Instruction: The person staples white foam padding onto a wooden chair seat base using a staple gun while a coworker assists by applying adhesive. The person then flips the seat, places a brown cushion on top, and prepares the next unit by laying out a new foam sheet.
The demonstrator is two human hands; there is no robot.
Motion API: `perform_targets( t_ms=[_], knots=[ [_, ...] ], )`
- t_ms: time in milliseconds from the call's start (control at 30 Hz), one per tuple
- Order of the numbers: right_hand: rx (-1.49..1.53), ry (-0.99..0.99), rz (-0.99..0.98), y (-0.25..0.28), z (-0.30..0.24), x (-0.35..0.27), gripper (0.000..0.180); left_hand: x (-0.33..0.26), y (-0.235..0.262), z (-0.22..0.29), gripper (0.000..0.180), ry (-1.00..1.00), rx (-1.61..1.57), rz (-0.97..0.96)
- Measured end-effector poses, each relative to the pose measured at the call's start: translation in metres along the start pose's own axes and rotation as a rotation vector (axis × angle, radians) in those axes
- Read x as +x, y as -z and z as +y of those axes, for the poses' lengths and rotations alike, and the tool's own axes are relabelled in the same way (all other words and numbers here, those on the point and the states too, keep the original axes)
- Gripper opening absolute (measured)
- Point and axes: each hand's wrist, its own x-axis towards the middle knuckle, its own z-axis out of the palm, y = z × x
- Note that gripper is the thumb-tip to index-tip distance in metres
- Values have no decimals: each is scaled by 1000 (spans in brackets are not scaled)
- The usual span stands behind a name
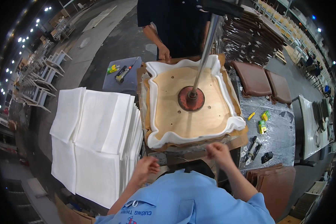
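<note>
Two bare hands in view, both empty-looking, near the front side of the stack under the press. Left hand (147,170): off the front left corner, between the foam sheets (97,134) and the wearer's blue shirt (175,194); fingers curled in, can't tell if they pinch anything. Right hand (219,153): just in front of the front edge, right of centre; fingers bent into a loose fist, can't tell if anything's pinched or if it touches the edge.

Stack sits centre, straight ahead of the wearer: board (168,93) on top, pale wood with several holes; white foam pad (158,140) under it, edges curling up around all sides; brown cover (241,140) showing past the foam. Red disc (184,101) on a steel rod (204,59) rests on the board, roughly mid-panel, rod tilted in view.

Co-worker's hand (163,52) at the far edge, left side.

Foam sheets piled on the left. Blue-grey box (110,81) behind them carries a staple gun (121,75) and small green-yellow packs (112,69).

Right worktop (278,128), film-covered: two brown cushions (253,78), yellow-handled screwdriver (251,115), two more packs, second staple gun (253,150), brown sheets (278,186) nearest the wearer.
</note>
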Motion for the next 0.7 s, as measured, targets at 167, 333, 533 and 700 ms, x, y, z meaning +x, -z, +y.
perform_targets(
  t_ms=[167, 333, 533, 700],
  knots=[
    [360, -412, -200, -58, 2, -1, 36, 27, -69, -14, 33, 197, -539, -69],
    [609, -597, -198, -84, 2, 31, 33, 65, -59, -9, 28, 173, -649, 131],
    [675, -667, -166, -97, -8, 49, 32, 68, -72, 23, 27, 80, -553, 209],
    [670, -733, -229, -107, -10, 63, 44, 64, -82, 30, 28, -30, -334, 265]
  ],
)
